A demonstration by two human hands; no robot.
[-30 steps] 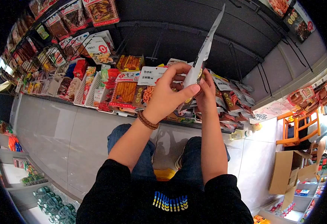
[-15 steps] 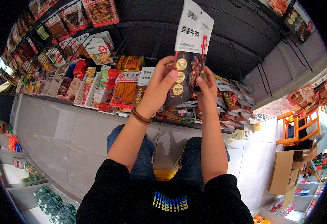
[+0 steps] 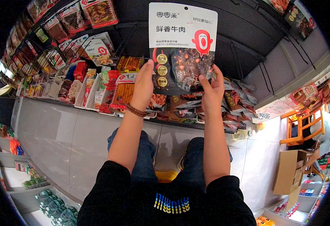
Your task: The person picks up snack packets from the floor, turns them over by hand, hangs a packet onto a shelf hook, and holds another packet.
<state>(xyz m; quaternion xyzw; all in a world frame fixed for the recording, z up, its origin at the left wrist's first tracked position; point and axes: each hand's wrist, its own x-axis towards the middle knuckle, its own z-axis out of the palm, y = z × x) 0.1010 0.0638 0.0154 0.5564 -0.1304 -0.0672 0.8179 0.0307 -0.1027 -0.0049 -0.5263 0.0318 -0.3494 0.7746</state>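
A beef snack bag (image 3: pixel 182 49), white on top with a red cartoon figure and dark below with a clear window, is held upright with its front facing me. My left hand (image 3: pixel 144 86) holds its lower left edge, the fingers mostly hidden behind it. At the lower right corner my right hand (image 3: pixel 212 88) grips it, thumb in front and fingers around the edge. Just behind my left hand sits a pack of yellow-brown snack sticks (image 3: pixel 124 93). Dark snack bags (image 3: pixel 234 100) lie piled on the shelf beyond my right wrist.
White plastic baskets (image 3: pixel 96 94) of small packs line the low shelf. Hanging snack packs (image 3: pixel 72 17) and bare black hooks are above. A bottle (image 3: pixel 243 134) stands on the tiled floor, with a cardboard box (image 3: pixel 287 172) and wooden chair (image 3: pixel 304 130) at right. Bottled drinks (image 3: pixel 57 207) are lower left.
The bag has turned from an angled view to face me squarely and shifted slightly left. My left hand has moved left and down to its edge; my right hand stays at its right side.
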